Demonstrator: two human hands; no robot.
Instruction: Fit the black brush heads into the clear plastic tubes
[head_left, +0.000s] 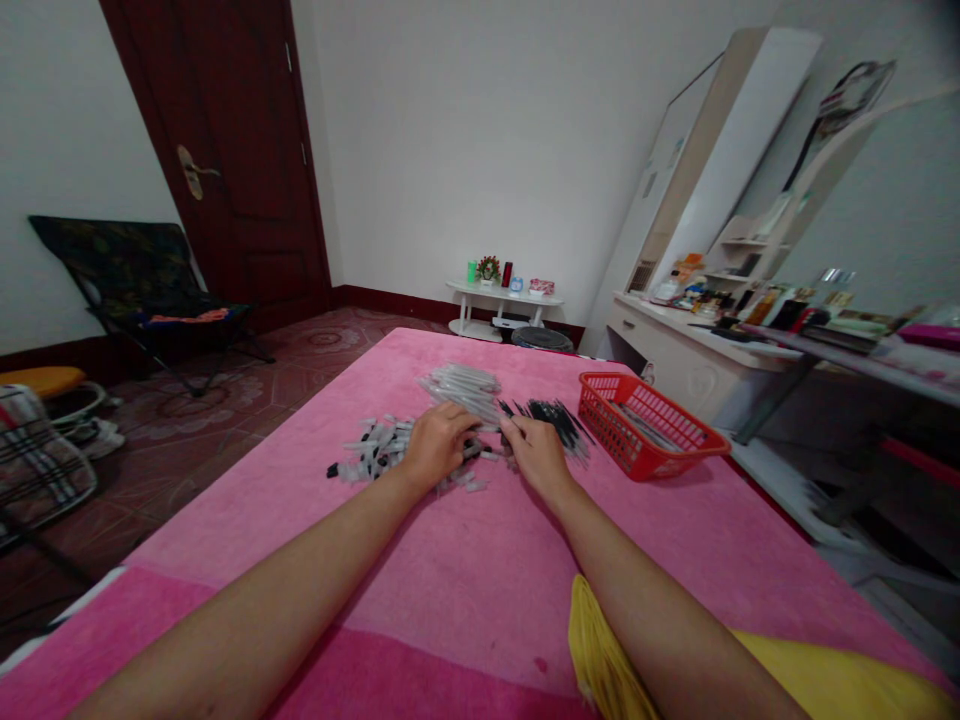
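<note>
On a pink cloth-covered table (pixel 465 590), my left hand (pixel 437 443) rests with curled fingers on a heap of small grey and black pen parts (pixel 371 452). My right hand (pixel 535 448) lies close beside it, fingers bent around a thin dark part I cannot make out. Just beyond my hands are a bundle of clear pen tubes (pixel 463 385) and a spread of black refills (pixel 556 418).
A red plastic basket (pixel 646 425) with a few pens stands to the right of my hands. A dressing table (pixel 697 350) with bottles is beyond it. A folding chair (pixel 142 290) and a dark red door (pixel 225 150) are at the left; a small white shelf (pixel 504 300) is at the far wall.
</note>
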